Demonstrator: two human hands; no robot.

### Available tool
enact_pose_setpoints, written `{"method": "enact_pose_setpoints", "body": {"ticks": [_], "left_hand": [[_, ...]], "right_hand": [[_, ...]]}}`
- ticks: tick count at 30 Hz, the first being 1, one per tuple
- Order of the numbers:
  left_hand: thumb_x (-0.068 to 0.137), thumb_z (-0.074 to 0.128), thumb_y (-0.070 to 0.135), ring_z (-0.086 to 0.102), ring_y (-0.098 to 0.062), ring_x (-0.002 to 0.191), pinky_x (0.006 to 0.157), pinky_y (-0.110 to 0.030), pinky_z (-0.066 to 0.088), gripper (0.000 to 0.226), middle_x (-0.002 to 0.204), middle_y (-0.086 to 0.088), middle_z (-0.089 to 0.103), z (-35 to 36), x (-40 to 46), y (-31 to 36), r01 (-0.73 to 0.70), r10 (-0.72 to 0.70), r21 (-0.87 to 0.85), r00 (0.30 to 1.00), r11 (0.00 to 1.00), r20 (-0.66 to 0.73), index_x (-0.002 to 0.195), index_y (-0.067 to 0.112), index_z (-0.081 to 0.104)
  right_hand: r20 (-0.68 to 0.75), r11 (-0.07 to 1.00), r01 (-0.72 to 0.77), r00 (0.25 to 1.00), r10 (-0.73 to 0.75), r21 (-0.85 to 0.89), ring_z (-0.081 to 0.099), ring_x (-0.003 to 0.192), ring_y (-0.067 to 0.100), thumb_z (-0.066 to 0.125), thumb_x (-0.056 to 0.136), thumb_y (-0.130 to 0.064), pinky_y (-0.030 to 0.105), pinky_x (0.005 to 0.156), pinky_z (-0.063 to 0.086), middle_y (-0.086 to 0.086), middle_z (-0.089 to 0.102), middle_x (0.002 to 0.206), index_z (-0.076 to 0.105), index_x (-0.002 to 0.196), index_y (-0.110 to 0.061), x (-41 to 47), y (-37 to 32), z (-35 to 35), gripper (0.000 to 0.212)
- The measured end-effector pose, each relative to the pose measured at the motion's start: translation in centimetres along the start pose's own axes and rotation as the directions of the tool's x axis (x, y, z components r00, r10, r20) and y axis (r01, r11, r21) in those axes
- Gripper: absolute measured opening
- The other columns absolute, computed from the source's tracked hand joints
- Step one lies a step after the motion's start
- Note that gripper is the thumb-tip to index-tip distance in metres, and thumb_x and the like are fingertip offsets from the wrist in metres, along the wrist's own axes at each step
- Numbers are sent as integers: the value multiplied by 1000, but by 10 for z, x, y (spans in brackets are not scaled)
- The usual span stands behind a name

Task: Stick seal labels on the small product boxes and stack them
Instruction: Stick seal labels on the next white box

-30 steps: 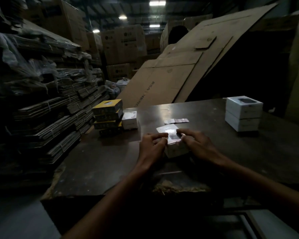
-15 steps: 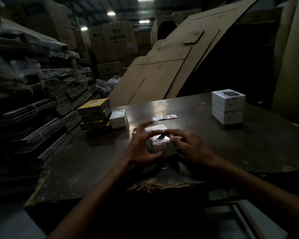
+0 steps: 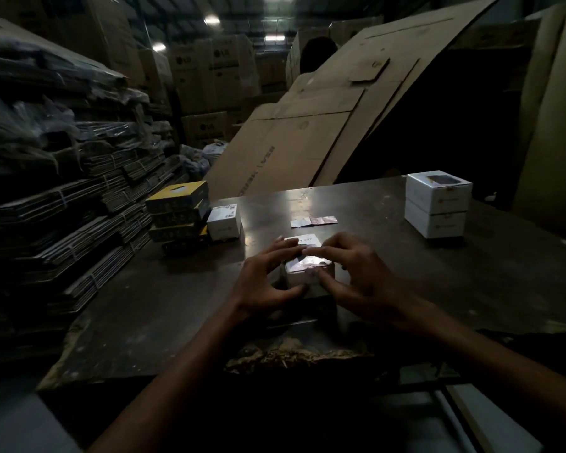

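small white box sits on the dark tabletop near the front middle, both hands on it. left hand cups the box's left side, its grip clamped on the box: thumb curled along the near left edge, fingers reaching over the top toward the far edge. right hand comes in from the right, index finger laid across the box top, thumb pressing the near face where a pinkish label bit shows; grip closed on the box by finger and thumb, other fingers spread loose. label on the box is blurred, cannot tell its exact edges. just behind the box a white card with print lies flat, partly hidden by fingertips. farther back a strip of seal labels lies flat on the tabletop, apart from the hands. far right, two white boxes stacked one on the other, well apart from the hands. far left, a stack of yellow-and-black boxes, with a single white box touching its right side. front tabletop edge is chipped and ragged. big flattened cardboard sheets lean behind the tabletop; bundled flat cartons stacked at left. scene is dim.
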State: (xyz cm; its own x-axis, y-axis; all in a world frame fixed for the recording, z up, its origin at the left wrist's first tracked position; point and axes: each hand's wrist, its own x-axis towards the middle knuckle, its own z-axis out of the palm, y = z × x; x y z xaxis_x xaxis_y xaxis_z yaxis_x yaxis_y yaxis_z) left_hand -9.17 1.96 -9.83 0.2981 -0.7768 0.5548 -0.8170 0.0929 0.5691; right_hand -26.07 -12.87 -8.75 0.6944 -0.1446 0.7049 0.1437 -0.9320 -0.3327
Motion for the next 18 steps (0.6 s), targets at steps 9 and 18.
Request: {"method": "enact_pose_setpoints", "body": {"ticks": [9,18], "left_hand": [[71,83,25,36,-4,144,105,-26,49,67,144,4,55,-1,-3,4,1,-1,-25,1000,1000,-14,135,21,63],[70,86,28,40,-7,142,102,-22,50,67,142,7,56,-3,-5,6,-13,13,8,999,1000,-32,133,23,64]], "right_hand": [[22,1000,14,1000,-14,2,58,89,11,76,85,-28,11,72,38,-10,62,92,78,101,-29,6,-3,-1,15],[134,994,43,989,-56,97,61,87,4,71,75,-43,15,69,48,-9,66,98,74,98,-26,8,-7,-14,29]]}}
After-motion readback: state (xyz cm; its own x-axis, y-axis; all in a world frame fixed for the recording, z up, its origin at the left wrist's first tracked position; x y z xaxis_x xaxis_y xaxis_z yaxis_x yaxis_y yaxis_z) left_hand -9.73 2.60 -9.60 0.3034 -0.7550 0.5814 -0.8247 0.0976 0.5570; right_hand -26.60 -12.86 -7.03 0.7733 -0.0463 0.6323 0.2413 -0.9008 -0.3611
